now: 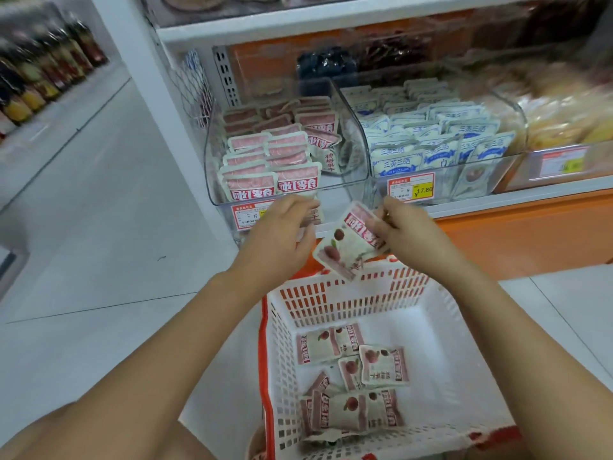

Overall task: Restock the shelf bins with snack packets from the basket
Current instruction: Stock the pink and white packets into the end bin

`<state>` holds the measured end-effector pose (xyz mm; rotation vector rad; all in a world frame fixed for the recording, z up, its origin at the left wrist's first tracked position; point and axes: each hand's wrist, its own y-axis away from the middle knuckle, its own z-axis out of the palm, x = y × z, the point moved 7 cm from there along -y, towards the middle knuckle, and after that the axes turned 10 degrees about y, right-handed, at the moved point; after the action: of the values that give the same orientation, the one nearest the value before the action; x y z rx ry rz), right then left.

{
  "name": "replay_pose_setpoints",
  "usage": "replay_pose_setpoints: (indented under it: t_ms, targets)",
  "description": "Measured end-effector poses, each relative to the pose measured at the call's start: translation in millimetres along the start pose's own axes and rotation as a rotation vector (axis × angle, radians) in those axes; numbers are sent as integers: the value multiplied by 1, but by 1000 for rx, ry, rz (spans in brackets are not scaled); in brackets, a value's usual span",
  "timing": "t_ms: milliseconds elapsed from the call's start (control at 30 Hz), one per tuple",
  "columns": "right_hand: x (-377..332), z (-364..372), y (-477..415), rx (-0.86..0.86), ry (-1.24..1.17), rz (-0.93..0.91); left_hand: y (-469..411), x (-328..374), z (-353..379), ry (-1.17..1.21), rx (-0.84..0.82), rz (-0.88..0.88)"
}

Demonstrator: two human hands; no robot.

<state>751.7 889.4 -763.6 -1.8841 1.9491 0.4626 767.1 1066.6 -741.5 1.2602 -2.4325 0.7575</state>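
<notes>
White shop shelving (331, 31) rises behind the basket (441, 327), a white one with an orange rim. Just beyond its far rim stand two clear bins: the left bin (212, 180) holds pink-banded packets, the right bin (517, 141) blue-and-white ones printed "三蒸三晒", with a yellow tag (410, 187) reading "¥17.80". Above that rim the right hand (408, 234) has its fingers (381, 227) pinched on snack packets (345, 250) showing red fruit. The left hand (278, 234) is curled beside them – whether it holds anything I cannot tell. More loose packets (351, 376) lie on the basket's floor.
</notes>
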Motion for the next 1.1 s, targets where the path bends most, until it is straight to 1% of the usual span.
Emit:
replay_pose_setpoints:
  t_ms: [100, 167, 267, 333, 433, 567, 700, 833, 900, 1000, 1100]
  targets:
    - [-27, -55, -2, 233, -49, -18, -8, 1, -14, -5, 9, -3]
    - [-40, -83, -16, 352, 26, -10, -13, -3, -17, -31, 0, -6]
    - [-64, -110, -46, 445, 208, -38, -20, -13, -17, -63, 1, -26]
    - [-79, -115, -70, 460, 369, -51, -22, -20, -13, -76, -18, -55]
    - [-98, -101, -101, 414, 613, -65, -23, -31, -9, -83, -43, -84]
    - [-108, -65, -140, 301, 749, -83, -21, -37, -6, -44, -23, -94]
    - [-95, -29, -176, 156, 715, -40, -20, -40, -4, 6, -22, -61]
    - [-88, -9, -194, 133, 620, -13, -21, -42, -2, 46, 0, -46]
    - [-88, -5, -199, 88, 602, 1, -21, -43, -1, 55, 18, -56]
    - [-91, 3, -201, -13, 590, -51, -21, -44, -1, 60, 29, -50]
    - [-91, 13, -192, -53, 606, -107, -22, -43, -2, 73, 27, -41]
